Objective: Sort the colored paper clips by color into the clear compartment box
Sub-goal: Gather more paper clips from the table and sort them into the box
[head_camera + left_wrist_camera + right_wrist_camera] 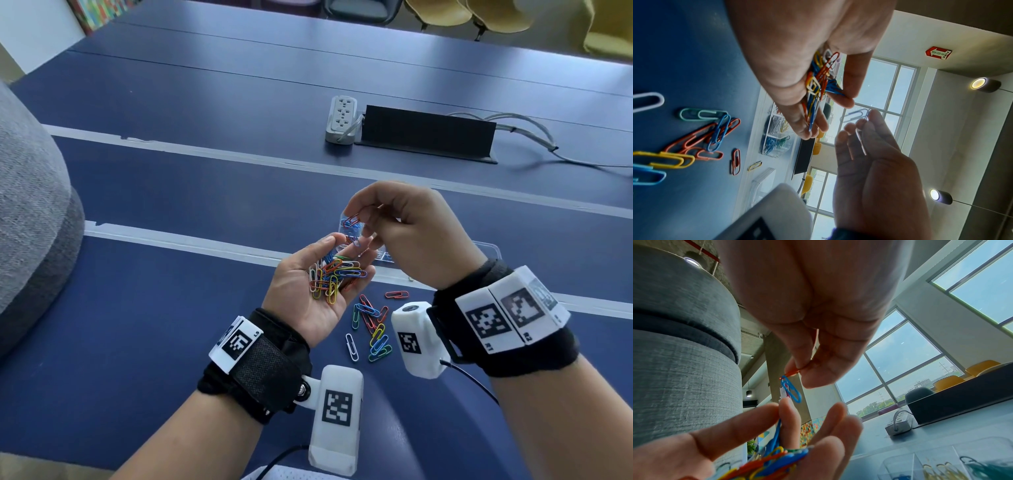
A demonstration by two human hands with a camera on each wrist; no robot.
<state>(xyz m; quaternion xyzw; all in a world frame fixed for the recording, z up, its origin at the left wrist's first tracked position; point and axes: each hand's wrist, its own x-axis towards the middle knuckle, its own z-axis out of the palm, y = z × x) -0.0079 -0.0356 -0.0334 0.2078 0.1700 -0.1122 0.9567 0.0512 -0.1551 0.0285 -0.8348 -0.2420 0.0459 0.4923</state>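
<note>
My left hand (342, 260) is palm up above the blue table and carries a pile of mixed paper clips (330, 275) on its relaxed fingers; the same pile (818, 81) shows in the left wrist view. Just above it my right hand (356, 214) pinches a red clip (791, 373) between thumb and forefinger, and a blue clip (792, 391) hangs hooked from it. The clear compartment box (489, 248) lies behind my hands, mostly hidden. Its cells (774, 138) hold white, yellow, blue and green clips.
Several loose clips (371, 325) lie on the table between my wrists. A white power strip (340, 118) and a black cable flap (428, 135) with grey cables sit farther back. A grey upholstered seat (30, 212) stands at the left edge.
</note>
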